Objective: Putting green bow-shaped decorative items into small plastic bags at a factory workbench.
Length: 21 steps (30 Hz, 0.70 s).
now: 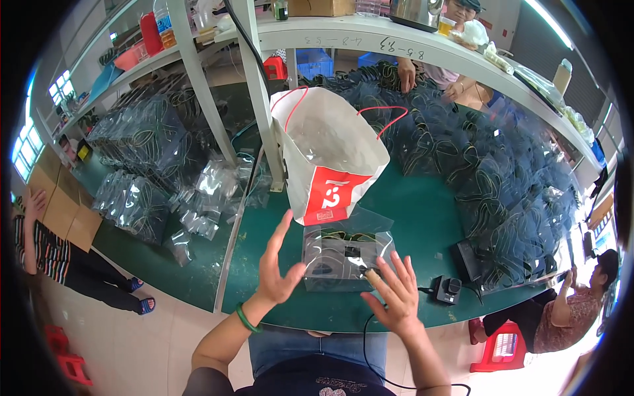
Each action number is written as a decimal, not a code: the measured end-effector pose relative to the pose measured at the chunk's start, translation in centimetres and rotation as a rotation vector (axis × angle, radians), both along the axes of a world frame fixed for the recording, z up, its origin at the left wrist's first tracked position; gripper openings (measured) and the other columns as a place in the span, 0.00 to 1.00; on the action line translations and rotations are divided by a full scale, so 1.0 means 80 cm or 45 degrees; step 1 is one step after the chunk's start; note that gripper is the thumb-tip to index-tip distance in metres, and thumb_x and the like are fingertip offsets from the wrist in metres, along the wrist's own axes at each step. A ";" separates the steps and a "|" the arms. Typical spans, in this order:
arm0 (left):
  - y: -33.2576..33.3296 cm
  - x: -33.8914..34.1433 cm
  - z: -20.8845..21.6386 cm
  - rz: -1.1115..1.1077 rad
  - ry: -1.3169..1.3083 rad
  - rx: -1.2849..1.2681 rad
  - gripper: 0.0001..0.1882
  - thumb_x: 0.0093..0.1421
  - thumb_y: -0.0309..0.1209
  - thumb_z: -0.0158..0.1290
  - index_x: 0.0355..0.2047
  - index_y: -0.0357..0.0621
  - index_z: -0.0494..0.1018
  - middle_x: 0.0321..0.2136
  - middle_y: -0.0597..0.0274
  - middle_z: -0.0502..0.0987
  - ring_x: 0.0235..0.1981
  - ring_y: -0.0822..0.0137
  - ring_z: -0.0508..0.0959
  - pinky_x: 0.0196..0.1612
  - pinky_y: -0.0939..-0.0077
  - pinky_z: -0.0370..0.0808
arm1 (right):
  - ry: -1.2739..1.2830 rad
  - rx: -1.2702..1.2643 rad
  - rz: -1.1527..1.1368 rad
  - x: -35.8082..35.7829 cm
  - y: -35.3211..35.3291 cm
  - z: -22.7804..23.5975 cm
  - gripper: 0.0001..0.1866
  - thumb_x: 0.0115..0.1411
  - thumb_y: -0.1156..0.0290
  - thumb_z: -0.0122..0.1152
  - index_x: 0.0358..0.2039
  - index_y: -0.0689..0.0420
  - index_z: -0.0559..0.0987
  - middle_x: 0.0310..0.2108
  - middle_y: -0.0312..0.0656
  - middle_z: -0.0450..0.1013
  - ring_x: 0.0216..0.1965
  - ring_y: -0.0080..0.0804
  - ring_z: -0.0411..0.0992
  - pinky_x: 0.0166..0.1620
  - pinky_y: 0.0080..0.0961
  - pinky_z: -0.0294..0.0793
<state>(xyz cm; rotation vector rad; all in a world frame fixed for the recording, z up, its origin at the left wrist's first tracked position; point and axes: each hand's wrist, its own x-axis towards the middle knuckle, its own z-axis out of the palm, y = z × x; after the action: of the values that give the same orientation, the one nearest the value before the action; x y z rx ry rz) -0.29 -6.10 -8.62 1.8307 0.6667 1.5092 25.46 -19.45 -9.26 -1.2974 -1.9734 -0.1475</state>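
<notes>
Packing workshop, green workbenches [429, 218], bagged goods [508, 191]

Clear packet [345, 254]: thin glossy plastic film, creased, with glare. Table top [422, 218]: matt green, smooth covering. White bag [330, 158]: stiff paper-like sheet, faint sheen, red cord handles. Bangle [246, 319]: polished green, glassy. Packet heap [502, 185]: shiny transparent plastic.
</notes>
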 end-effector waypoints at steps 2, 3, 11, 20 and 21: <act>0.027 0.002 -0.002 -0.076 0.019 -0.100 0.43 0.71 0.44 0.59 0.77 0.36 0.57 0.70 0.47 0.72 0.74 0.54 0.67 0.76 0.61 0.60 | 0.020 0.018 -0.198 -0.039 -0.014 -0.003 0.29 0.57 0.66 0.79 0.59 0.52 0.83 0.69 0.47 0.73 0.74 0.60 0.63 0.74 0.67 0.58; 0.040 0.003 -0.004 -0.251 -0.016 -0.355 0.39 0.72 0.41 0.58 0.77 0.36 0.58 0.69 0.48 0.73 0.71 0.57 0.70 0.73 0.64 0.63 | 0.004 0.013 -0.259 -0.057 -0.019 -0.007 0.28 0.58 0.66 0.78 0.59 0.52 0.83 0.69 0.45 0.73 0.75 0.58 0.61 0.74 0.67 0.55; -0.048 0.002 -0.042 -0.007 -0.006 -0.595 0.28 0.73 0.27 0.56 0.71 0.36 0.65 0.64 0.54 0.73 0.53 0.68 0.76 0.53 0.75 0.75 | 0.026 -0.240 -0.421 -0.069 -0.011 0.011 0.11 0.63 0.67 0.72 0.46 0.51 0.90 0.72 0.44 0.69 0.79 0.62 0.51 0.77 0.71 0.41; -0.120 -0.016 -0.047 0.068 -0.022 -0.328 0.50 0.66 0.40 0.62 0.79 0.37 0.46 0.76 0.45 0.52 0.61 0.55 0.72 0.59 0.60 0.75 | 0.439 -0.030 -0.384 -0.051 -0.046 0.035 0.19 0.62 0.78 0.67 0.55 0.61 0.85 0.65 0.54 0.75 0.72 0.59 0.67 0.74 0.57 0.60; -0.094 -0.019 -0.043 0.125 -0.024 -0.194 0.50 0.66 0.40 0.62 0.79 0.36 0.46 0.76 0.44 0.53 0.63 0.52 0.71 0.60 0.58 0.76 | 0.402 -0.026 -0.309 -0.056 -0.049 0.029 0.21 0.61 0.76 0.70 0.55 0.61 0.84 0.65 0.53 0.75 0.71 0.58 0.68 0.74 0.57 0.61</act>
<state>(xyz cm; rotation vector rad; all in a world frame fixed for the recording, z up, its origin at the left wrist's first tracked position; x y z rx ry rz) -1.81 -13.62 -12.09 1.6886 0.8496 1.4937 21.00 -23.34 -6.97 -1.4722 -1.5545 -0.0360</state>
